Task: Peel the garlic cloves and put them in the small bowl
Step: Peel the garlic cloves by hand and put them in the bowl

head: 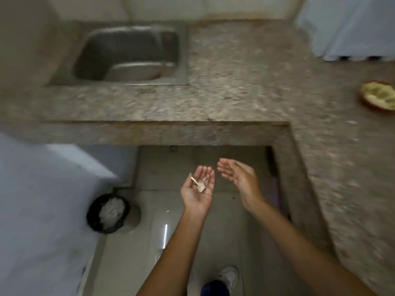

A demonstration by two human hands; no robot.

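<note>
Two hands hover right of the bin (108,212): my left hand (197,189), palm up and flat, cradles garlic skins (201,186), likely for binning; my right hand (237,174) is spread, empty. No small bowl visible.

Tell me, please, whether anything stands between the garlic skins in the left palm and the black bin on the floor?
Nothing visible does: the garlic skins lie in the open left hand, and only bare floor separates it from the bin, lower left.
</note>
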